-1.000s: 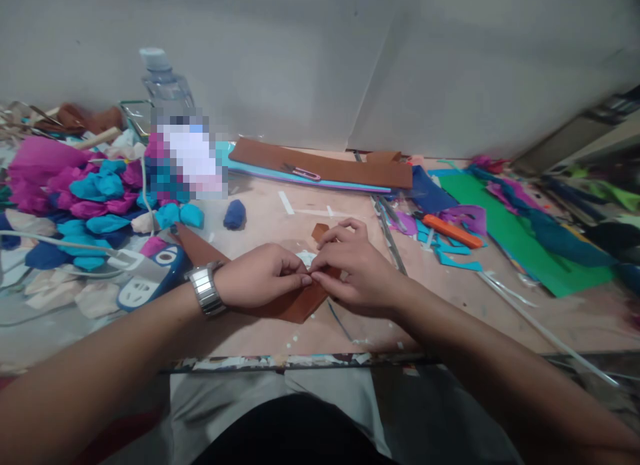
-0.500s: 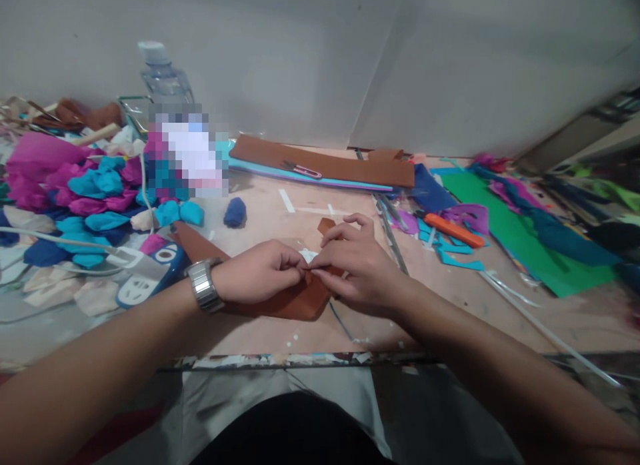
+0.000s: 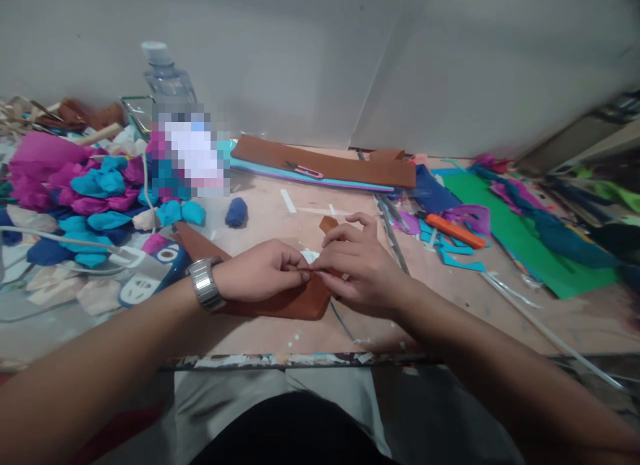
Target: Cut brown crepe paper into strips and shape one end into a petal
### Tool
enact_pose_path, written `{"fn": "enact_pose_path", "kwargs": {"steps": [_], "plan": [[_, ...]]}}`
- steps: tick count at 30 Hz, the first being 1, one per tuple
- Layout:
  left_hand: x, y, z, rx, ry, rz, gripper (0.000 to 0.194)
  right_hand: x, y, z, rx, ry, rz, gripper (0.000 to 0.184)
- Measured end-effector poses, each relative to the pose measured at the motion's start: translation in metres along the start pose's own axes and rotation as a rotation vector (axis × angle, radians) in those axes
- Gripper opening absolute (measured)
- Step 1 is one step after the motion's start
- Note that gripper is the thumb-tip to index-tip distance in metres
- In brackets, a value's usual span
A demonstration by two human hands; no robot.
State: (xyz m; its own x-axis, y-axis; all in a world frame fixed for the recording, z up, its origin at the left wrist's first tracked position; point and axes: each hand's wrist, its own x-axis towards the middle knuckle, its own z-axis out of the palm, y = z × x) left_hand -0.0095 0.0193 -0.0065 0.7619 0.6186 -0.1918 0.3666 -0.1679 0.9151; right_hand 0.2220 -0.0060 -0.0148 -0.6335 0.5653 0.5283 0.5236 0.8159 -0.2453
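A flat brown sheet, paper or thin fabric, lies on the table beneath both hands. My left hand, with a metal watch on its wrist, pinches a fold at the sheet's upper edge between thumb and forefinger. Fingertip to fingertip with it, my right hand pinches the same edge, its forefinger and other upper fingers raised. A small white piece shows just behind the meeting fingertips. A brown scrap lies beyond the right hand. The exact fold is hidden by the fingers.
Crumpled magenta and blue pieces heap at left beside a power strip and a bottle. Pink-handled thread snips rest on a brown roll. At right lie an orange cutter and a green sheet.
Both hands stay at the same spot on the brown sheet, with only slight finger movement at the pinched edge. The whole view has shifted a little.
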Motion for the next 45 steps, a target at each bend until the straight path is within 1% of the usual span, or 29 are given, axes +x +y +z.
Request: {"fn": "enact_pose_path", "kwargs": {"steps": [3,7,10,12,15,17,22,27,31,35,38,42,45], "plan": [[-0.0009,-0.0006,0.0,-0.024,0.006,-0.004,0.026,0.0004,-0.0006,-0.0006,-0.01,0.003,-0.016,0.013],[-0.0019,0.0002,-0.0005,-0.13,-0.021,-0.009,0.019,-0.0001,-0.001,-0.0012,-0.023,0.004,-0.038,0.013],[-0.0023,0.0024,-0.0009,-0.156,-0.029,-0.018,0.017,-0.0008,-0.0008,-0.0016,-0.03,0.004,-0.042,0.013],[-0.0023,0.0033,-0.0011,-0.13,-0.014,-0.015,0.02,-0.001,-0.0004,-0.002,-0.035,-0.001,-0.046,0.013],[-0.0021,0.0013,-0.0015,-0.081,0.01,-0.009,0.036,-0.0007,0.0,-0.0028,-0.03,-0.005,-0.049,0.014],[-0.0017,-0.0017,-0.002,-0.058,0.013,-0.005,0.041,0.0,0.0002,-0.003,-0.023,0.008,-0.04,0.014],[-0.0006,-0.0031,-0.0031,0.006,0.025,0.024,0.031,0.0018,-0.0003,-0.0026,-0.017,0.025,-0.005,0.008],[-0.0004,0.0019,-0.001,0.087,0.095,0.052,0.025,0.0015,-0.0005,-0.002,-0.007,0.03,0.02,0.008],[-0.0014,0.0012,0.0018,0.192,0.165,0.093,0.027,0.0009,-0.0003,-0.0006,-0.001,0.004,0.053,0.006],[-0.0023,0.0005,0.0032,0.251,0.193,0.122,0.03,0.0013,-0.0011,0.0005,-0.003,0.009,0.085,0.006],[-0.002,0.0011,0.0031,0.255,0.205,0.129,0.031,0.0017,-0.0022,-0.0002,-0.019,0.016,0.081,0.006],[-0.0015,0.0009,0.0022,0.209,0.204,0.118,0.036,0.002,-0.0036,-0.0027,-0.058,0.021,0.06,0.006],[-0.0012,0.001,0.0022,0.189,0.203,0.112,0.036,0.0022,-0.0045,-0.0041,-0.083,0.018,0.053,0.006]]}}
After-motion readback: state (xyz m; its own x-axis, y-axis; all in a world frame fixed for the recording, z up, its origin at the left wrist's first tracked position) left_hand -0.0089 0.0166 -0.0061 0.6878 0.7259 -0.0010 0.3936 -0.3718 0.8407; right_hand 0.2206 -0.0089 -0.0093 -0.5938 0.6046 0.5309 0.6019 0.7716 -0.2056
